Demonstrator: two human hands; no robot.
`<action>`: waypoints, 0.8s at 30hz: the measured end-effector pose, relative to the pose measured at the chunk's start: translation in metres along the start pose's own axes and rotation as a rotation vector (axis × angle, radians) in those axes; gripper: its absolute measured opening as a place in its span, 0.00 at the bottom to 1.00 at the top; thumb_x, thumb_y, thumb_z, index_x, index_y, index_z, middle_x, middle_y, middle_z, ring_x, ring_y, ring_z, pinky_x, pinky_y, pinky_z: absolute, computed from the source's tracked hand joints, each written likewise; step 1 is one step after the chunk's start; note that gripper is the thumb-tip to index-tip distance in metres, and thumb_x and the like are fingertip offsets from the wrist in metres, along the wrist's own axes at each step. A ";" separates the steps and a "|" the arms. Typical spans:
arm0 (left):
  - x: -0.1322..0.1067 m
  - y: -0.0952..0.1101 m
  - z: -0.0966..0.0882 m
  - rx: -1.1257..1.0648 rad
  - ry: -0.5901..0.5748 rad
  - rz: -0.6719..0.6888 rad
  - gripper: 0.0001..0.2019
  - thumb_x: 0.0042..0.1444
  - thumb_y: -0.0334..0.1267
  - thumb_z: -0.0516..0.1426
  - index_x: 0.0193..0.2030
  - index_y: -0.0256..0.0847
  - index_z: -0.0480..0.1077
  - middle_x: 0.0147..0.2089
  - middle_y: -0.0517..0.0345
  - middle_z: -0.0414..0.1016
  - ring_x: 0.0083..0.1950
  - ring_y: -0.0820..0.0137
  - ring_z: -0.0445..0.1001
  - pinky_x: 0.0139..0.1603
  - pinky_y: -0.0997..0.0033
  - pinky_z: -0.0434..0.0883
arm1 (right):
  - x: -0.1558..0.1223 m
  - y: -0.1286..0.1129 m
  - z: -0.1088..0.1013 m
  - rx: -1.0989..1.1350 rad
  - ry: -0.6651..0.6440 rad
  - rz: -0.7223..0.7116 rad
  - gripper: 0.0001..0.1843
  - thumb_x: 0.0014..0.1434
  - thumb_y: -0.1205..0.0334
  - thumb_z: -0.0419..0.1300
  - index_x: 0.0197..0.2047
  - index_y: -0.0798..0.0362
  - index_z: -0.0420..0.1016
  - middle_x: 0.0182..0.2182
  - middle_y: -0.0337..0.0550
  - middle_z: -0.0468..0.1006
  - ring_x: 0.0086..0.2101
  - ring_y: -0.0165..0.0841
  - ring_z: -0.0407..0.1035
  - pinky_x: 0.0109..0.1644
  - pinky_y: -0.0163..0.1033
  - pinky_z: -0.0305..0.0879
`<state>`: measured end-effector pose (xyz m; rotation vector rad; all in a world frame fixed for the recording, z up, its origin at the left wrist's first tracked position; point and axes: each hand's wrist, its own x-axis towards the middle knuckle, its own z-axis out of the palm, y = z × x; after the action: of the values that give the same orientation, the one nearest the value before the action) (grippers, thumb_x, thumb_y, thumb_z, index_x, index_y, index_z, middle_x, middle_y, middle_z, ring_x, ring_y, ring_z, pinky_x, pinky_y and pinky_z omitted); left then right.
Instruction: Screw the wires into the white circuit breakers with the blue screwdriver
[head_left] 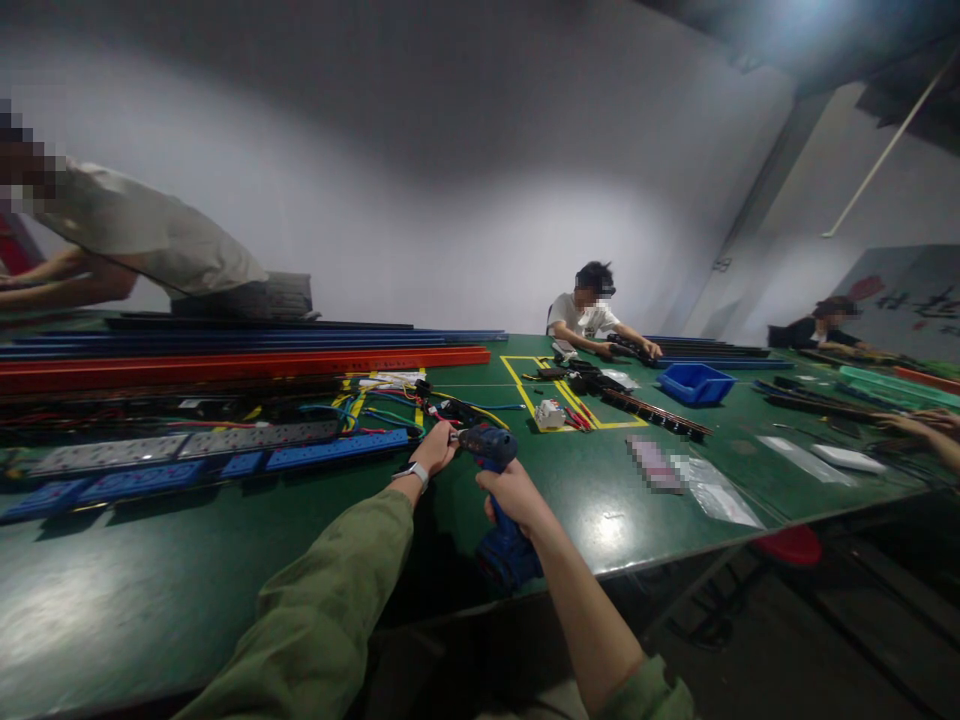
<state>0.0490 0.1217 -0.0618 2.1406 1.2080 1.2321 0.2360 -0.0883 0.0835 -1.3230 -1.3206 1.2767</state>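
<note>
A worker in green sleeves is holding a blue power drill at the near edge of a long green desk, its nose pointing left. The right grip is wrapping around the handle, while the left grip, a watch at its wrist, is pinching the drill's front end, fingers together; exactly which small part it is clasping is too fine to tell. From the pose, the step in hand is appearing to be work at the drill's tip. The next move is seemingly calling for a steady right hold, with the left fingertips being well clear before any spin.

Beyond the left grip, coloured wires are lying near blue socket strips, and a red rail is stretching along behind. Farther right, a white block is sitting inside yellow tape, a blue bin is standing open, and a co-worker in a white shirt is handling dark parts across the desk.
</note>
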 end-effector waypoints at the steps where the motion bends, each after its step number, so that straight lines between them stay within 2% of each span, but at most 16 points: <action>1: 0.000 -0.001 0.000 -0.002 -0.003 0.004 0.09 0.54 0.33 0.61 0.42 0.41 0.70 0.43 0.51 0.73 0.44 0.62 0.71 0.50 0.60 0.67 | 0.000 0.000 0.000 0.001 0.002 0.004 0.14 0.54 0.67 0.58 0.45 0.51 0.68 0.20 0.28 0.68 0.12 0.28 0.63 0.16 0.32 0.57; 11: 0.000 0.004 0.001 -0.006 0.020 0.001 0.08 0.55 0.34 0.61 0.42 0.40 0.70 0.42 0.52 0.72 0.43 0.63 0.71 0.50 0.61 0.68 | 0.000 -0.001 0.000 0.004 0.007 0.008 0.16 0.55 0.66 0.59 0.48 0.51 0.67 0.21 0.27 0.68 0.13 0.28 0.63 0.16 0.32 0.57; 17: -0.001 0.010 -0.003 0.078 -0.004 0.013 0.07 0.58 0.34 0.59 0.43 0.41 0.69 0.42 0.52 0.72 0.44 0.63 0.72 0.49 0.60 0.70 | -0.002 -0.004 0.000 0.007 0.007 0.009 0.16 0.55 0.66 0.59 0.47 0.51 0.67 0.21 0.28 0.69 0.13 0.28 0.63 0.17 0.32 0.57; 24: -0.002 0.016 -0.005 0.071 -0.011 0.000 0.07 0.57 0.34 0.60 0.42 0.41 0.69 0.42 0.51 0.73 0.44 0.62 0.73 0.50 0.59 0.71 | -0.002 -0.004 0.001 0.001 0.016 0.028 0.16 0.55 0.67 0.59 0.48 0.51 0.67 0.22 0.28 0.70 0.13 0.27 0.63 0.17 0.32 0.57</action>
<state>0.0516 0.1113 -0.0492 2.1945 1.2653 1.1923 0.2351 -0.0901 0.0879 -1.3527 -1.2948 1.2834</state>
